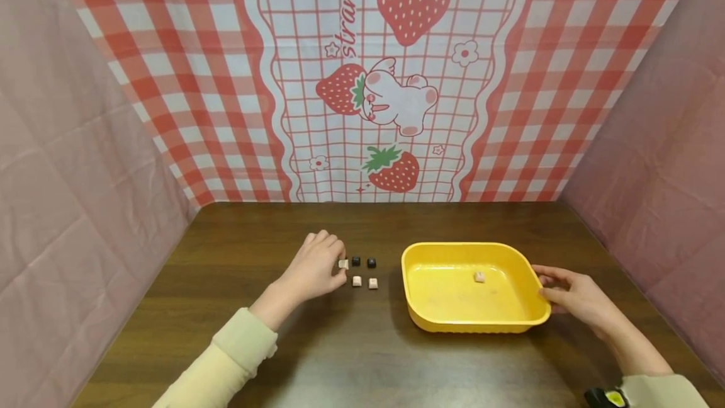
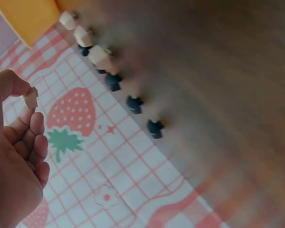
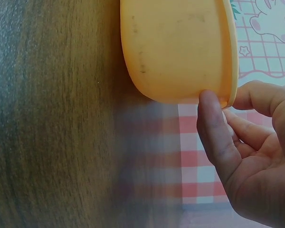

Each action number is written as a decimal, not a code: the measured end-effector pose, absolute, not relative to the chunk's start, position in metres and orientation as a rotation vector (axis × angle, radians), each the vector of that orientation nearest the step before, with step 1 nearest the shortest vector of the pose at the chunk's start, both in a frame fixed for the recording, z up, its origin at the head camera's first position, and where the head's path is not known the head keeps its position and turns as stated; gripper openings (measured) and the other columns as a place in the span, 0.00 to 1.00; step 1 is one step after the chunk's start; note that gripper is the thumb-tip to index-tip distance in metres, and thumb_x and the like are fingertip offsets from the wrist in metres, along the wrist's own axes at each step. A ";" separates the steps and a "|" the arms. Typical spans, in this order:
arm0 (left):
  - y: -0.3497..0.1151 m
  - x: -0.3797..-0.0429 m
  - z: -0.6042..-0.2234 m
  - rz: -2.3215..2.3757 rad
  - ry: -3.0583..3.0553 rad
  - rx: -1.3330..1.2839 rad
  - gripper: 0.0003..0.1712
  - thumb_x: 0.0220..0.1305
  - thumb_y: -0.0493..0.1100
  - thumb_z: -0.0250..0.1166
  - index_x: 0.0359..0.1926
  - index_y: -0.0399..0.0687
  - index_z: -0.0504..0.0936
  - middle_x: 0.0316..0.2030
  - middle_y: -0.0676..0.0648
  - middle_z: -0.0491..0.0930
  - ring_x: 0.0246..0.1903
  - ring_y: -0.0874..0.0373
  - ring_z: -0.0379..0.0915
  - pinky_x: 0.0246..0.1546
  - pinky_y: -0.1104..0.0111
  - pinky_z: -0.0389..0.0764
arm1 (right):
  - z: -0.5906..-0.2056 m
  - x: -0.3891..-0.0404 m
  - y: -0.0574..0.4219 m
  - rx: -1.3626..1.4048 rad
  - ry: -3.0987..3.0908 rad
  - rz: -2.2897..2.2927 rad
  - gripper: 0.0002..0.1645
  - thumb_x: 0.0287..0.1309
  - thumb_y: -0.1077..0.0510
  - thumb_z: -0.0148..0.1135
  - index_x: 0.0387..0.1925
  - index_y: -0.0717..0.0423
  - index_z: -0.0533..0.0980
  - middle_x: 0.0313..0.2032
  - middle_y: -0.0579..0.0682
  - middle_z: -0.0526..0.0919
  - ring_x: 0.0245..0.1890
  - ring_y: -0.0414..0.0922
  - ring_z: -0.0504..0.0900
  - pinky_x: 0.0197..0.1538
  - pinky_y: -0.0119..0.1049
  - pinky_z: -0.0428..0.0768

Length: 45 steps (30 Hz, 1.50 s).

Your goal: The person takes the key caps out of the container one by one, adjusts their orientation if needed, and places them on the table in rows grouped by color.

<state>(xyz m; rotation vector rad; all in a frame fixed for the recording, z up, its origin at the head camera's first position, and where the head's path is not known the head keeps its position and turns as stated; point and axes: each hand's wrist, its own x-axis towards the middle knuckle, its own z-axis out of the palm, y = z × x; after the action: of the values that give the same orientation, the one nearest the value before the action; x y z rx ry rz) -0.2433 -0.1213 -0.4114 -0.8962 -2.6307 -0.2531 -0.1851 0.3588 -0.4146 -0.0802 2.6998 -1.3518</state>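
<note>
My left hand pinches a cream keycap between thumb and forefinger, raised above the table in the left wrist view. Close to its fingertips are black keycaps and pale keycaps on the wood; more dark keycaps appear in the left wrist view, hidden behind the hand from the head view. A yellow plastic basin stands to the right, with one pale pinkish keycap inside. At the basin's right end my right hand grips the rim, thumb and fingers on either side of the wall.
The dark wooden table runs back to a red-and-white checked cloth with strawberries. Pink cloth hangs on both sides. A dark band with a green face sits by the right sleeve.
</note>
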 end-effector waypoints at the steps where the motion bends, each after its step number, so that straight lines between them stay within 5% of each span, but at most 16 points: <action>1: -0.124 -0.244 -0.414 -0.257 -2.631 -0.890 0.13 0.45 0.48 0.68 0.28 0.52 0.73 0.28 0.56 0.71 0.33 0.59 0.62 0.41 0.64 0.63 | -0.415 -0.185 0.359 -0.083 2.706 -1.347 0.34 0.59 0.60 0.60 0.63 0.73 0.62 0.44 0.62 0.73 0.33 0.35 0.77 0.34 0.36 0.82; 45: -0.152 -0.257 -0.447 -0.195 -2.849 -0.857 0.11 0.44 0.45 0.69 0.25 0.51 0.74 0.24 0.55 0.71 0.30 0.57 0.61 0.35 0.63 0.59 | -0.414 -0.187 0.359 -0.077 2.669 -1.362 0.36 0.59 0.60 0.60 0.64 0.73 0.60 0.44 0.62 0.72 0.33 0.36 0.78 0.34 0.37 0.82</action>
<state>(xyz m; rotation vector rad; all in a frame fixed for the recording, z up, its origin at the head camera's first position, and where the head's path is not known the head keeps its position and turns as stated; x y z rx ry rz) -0.2565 -0.1521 -0.4468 -0.8566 -2.8494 -0.1945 -0.1871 0.3587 -0.4138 -0.0771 2.6692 -1.3617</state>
